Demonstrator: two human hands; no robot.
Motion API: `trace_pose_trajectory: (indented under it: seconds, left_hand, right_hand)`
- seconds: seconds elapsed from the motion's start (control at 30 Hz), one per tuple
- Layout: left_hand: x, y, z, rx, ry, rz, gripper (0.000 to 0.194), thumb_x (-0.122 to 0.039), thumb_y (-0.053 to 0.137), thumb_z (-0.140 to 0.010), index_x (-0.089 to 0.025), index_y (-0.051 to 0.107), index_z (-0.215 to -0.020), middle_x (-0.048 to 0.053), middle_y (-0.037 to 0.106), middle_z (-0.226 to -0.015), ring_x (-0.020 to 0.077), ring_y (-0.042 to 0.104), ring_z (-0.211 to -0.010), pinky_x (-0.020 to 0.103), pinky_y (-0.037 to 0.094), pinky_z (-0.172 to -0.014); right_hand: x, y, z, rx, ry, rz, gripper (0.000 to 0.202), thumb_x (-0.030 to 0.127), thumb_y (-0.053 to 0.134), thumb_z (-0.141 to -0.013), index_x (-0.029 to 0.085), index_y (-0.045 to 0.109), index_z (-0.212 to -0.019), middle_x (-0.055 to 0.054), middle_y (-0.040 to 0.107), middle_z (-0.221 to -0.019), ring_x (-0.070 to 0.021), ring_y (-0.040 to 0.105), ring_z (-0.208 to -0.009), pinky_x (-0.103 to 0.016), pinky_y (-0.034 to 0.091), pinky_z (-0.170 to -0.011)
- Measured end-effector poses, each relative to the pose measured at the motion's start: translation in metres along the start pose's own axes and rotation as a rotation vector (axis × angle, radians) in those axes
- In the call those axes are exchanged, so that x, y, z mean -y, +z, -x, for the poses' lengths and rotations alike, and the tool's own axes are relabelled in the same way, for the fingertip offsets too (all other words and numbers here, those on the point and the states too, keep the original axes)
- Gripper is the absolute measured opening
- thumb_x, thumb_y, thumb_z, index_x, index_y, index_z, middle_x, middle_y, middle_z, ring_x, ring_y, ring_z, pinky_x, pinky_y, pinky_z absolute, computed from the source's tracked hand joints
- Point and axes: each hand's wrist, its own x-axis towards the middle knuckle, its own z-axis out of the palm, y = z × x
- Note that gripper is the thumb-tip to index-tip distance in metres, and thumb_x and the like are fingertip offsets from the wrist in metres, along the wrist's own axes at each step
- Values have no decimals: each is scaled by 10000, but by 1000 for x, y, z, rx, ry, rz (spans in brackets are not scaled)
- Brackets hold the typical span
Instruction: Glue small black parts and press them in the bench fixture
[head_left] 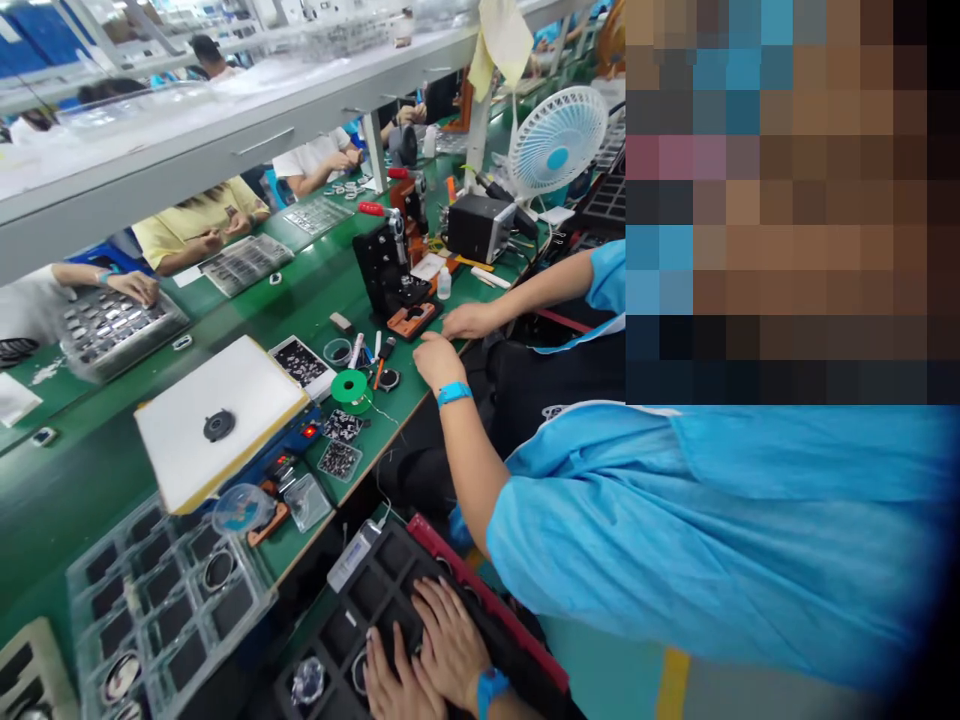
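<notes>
Black foam tray (390,600) w/ square pockets sits low at the bench edge, on the wearer's lap side. Right hand (450,640) lies flat on it, fingers spread, gripping nothing; left hand (390,680) beside it, fingers extended, touching tray — can't tell if it pinches anything. A round part (307,682) sits in a near pocket. Best handled w/ both palms steadying the tray so pockets don't spill. Beyond: clear tray (161,590), white pad (217,420), green spool (349,388), co-worker's hands (450,340) at a black press (390,270).
</notes>
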Motion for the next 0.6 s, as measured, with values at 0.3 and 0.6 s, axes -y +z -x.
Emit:
trace_pose_trajectory:
  seconds: [0.3, 0.6]
  left_hand:
    - [23, 38, 12, -194, 63, 53, 474, -224, 510, -973, -186, 638, -1428, 176, 472, -1620, 332, 459, -1497, 574, 379, -1237]
    - [15, 28, 9, -171, 73, 20, 427, -205, 503, -988, -122, 671, -1373, 218, 478, -1599, 348, 452, -1490, 566, 389, -1219]
  right_hand:
    - [-33, 92, 177, 59, -86, 256, 620, 134, 513, -809, 256, 694, -1389, -60, 604, -1506, -286, 547, -1426, -537, 465, -1251]
    - [-52, 104, 178, 59, -136, 345, 593, 154, 483, -854, 206, 660, -1417, -66, 547, -1559, -280, 458, -1499, -531, 371, -1317]
